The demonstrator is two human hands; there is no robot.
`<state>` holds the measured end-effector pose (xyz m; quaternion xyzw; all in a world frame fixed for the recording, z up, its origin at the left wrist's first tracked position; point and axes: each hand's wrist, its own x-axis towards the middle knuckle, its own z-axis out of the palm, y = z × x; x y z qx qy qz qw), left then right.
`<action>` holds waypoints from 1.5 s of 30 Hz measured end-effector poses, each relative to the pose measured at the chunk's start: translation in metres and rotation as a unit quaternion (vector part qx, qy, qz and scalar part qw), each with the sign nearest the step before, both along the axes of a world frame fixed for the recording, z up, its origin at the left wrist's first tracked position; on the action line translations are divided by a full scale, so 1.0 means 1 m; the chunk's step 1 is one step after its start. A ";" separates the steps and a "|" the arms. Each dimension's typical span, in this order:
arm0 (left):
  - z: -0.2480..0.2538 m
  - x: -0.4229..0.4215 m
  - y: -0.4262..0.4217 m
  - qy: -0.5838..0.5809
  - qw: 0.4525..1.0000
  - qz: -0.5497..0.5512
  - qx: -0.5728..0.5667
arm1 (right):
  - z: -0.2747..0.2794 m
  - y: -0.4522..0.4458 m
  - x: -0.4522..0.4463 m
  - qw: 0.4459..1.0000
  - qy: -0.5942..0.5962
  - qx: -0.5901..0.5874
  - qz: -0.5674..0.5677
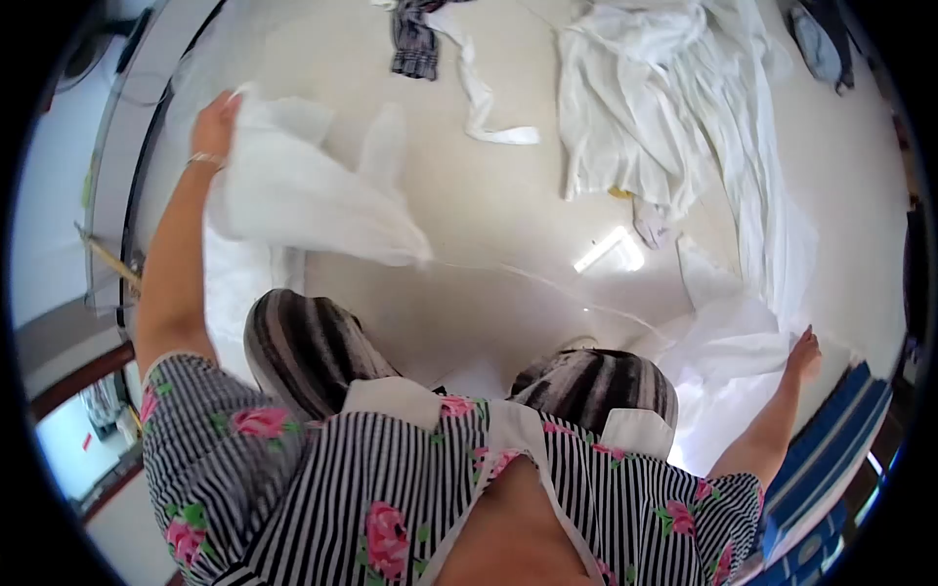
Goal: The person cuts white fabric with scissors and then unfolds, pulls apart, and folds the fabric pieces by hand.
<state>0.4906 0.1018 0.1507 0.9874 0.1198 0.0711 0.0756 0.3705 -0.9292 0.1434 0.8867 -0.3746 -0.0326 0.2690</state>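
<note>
Out to my left, my left hand point(216, 125) has a good grip on the white cloth point(303, 190), which hangs in front of my left knee point(305, 342). Right hand point(803, 357)'s way out by some sheer fabric point(728, 342), honestly can't tell if those fingers are gripping.

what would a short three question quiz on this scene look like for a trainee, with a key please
1. Open question: what does the left hand hold?
2. True or false: the left hand is higher in the picture than the right hand.
3. Multiple choice: what colour are the flowers printed on the striped top? A) yellow B) pink C) blue

Key:
1. A white cloth
2. True
3. B
</note>
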 end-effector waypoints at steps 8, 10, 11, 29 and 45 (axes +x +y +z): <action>0.041 0.022 -0.139 0.033 0.986 -0.079 -0.143 | -0.068 0.228 0.165 0.796 -0.077 0.457 0.389; 0.026 0.023 -0.141 -0.001 0.981 -0.090 -0.172 | -0.054 0.339 0.152 0.664 0.046 0.566 0.486; 0.016 0.028 -0.122 -0.052 0.975 -0.118 -0.183 | -0.048 0.369 0.143 0.620 0.103 0.608 0.486; -0.214 0.006 -0.289 0.167 0.911 -0.369 0.072 | -0.175 0.169 -0.234 0.809 0.197 0.547 -0.085; -0.217 -0.011 -0.269 0.144 0.926 -0.347 -0.033 | -0.183 0.269 -0.306 0.895 0.002 0.421 -0.150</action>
